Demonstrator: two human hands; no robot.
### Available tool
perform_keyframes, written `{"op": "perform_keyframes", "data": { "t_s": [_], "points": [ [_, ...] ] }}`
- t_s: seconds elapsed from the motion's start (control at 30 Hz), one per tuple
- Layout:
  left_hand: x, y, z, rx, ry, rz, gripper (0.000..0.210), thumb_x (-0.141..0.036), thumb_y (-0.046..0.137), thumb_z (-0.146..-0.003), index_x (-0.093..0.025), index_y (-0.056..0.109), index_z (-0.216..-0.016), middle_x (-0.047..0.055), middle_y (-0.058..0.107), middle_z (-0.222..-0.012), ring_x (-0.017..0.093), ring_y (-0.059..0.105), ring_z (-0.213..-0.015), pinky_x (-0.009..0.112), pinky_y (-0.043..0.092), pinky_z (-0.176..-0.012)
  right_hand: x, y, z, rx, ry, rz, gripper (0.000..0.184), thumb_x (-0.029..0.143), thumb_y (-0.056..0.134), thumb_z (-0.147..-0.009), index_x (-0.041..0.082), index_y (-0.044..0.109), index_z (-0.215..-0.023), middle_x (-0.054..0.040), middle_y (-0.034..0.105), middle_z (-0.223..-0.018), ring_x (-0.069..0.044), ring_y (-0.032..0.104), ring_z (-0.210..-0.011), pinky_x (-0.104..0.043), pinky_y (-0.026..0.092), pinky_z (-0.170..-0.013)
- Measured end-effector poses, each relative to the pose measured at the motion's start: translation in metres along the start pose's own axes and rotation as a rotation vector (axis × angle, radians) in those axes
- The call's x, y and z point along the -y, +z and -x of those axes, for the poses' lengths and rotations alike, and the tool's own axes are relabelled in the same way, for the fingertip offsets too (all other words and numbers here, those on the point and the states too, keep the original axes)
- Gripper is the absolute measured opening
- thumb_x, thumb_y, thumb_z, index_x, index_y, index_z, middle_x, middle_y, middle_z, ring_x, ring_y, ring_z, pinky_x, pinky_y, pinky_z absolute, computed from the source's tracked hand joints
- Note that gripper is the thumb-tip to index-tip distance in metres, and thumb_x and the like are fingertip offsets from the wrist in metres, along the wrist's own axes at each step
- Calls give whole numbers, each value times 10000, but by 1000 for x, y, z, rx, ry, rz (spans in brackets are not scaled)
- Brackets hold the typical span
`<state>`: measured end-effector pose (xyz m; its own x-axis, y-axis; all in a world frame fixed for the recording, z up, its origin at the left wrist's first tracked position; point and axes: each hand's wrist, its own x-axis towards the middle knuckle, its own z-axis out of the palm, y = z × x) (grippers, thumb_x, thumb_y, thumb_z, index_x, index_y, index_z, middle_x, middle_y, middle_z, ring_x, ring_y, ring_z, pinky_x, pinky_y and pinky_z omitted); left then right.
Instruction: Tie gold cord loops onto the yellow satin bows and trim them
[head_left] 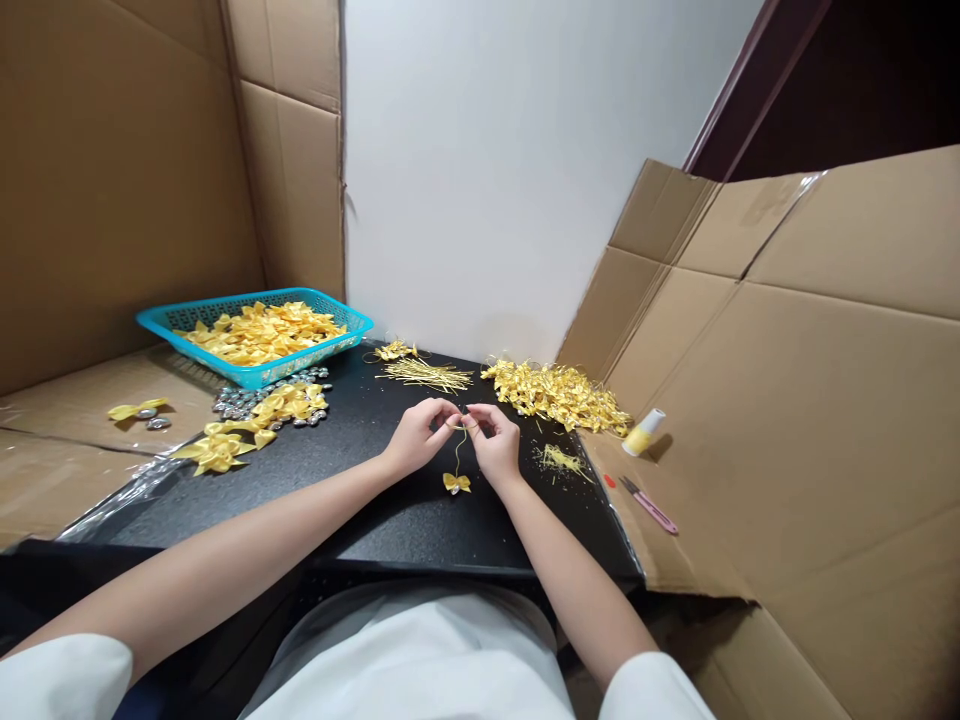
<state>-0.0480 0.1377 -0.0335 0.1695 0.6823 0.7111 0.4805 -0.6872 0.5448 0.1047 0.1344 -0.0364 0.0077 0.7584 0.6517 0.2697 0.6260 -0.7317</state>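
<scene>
"Cardboard makes the brown wall on the far left. What lies beside it?"

"First, one yellow bow of shiny ribbon, with two silvery gems at its right end. Then comes a blue basket, plastic with many small holes, filled with pointed satin-like bows. Just below it are a heap of glossy gems and loose yellow bows."

"And in the middle?"

"On the black table, of grainy surface, lie thin gold strips. The left hand has thumb and forefinger pinched on a yellow cord. This cord goes down to a small bow with a shiny gem, between the forearms; if it touches the table, I cannot tell. The right hand has its fingertips closed on the cord too, near the left ones."

"Is there some writing on the right?"

"After a pile of small gold bows and fine thread scraps, there is a white-and-yellow bottle; any print is too small for reading. Beside lie a red piece and pink-handled snips."
</scene>
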Motion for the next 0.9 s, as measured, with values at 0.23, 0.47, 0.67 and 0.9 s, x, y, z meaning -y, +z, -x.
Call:
{"op": "perform_keyframes", "data": {
  "t_s": [0.23,0.47,0.67,0.9],
  "points": [
    [2,-1,0,-16,53,-77,166,-284,500,-893,-180,605,-818,-1,575,-685,139,506,-665,248,393,-619,-4,-4,-1,6,-85,73,173,359,656,-810,228,698,-916,-28,728,-831,-175,683,-751,-294,551,-732],
    [4,0,0,-22,74,-86,154,-271,512,-894,-179,599,-808,-7,559,-673,136,491,-654,245,388,-610,-3,-6,-2,3,-113,72,167,348,664,-807,212,701,-897,-38,727,-813,-172,687,-732,-284,555,-712],
    [2,-1,0,-12,79,-81,142,-260,515,-889,-176,604,-817,-5,556,-672,136,494,-653,242,387,-606,1,-9,-4,67,-101,156,197,335,674,-777,207,684,-927,-32,726,-802,-167,662,-674,-288,544,-679],
    [4,-1,-1,20,77,-109,154,-263,505,-885,-175,594,-795,-4,552,-665,139,498,-654,243,381,-602,2,-14,-5,131,-200,293,147,259,553,-821,200,681,-781,-30,700,-728,-161,629,-650,-277,497,-664]
  ]
}}
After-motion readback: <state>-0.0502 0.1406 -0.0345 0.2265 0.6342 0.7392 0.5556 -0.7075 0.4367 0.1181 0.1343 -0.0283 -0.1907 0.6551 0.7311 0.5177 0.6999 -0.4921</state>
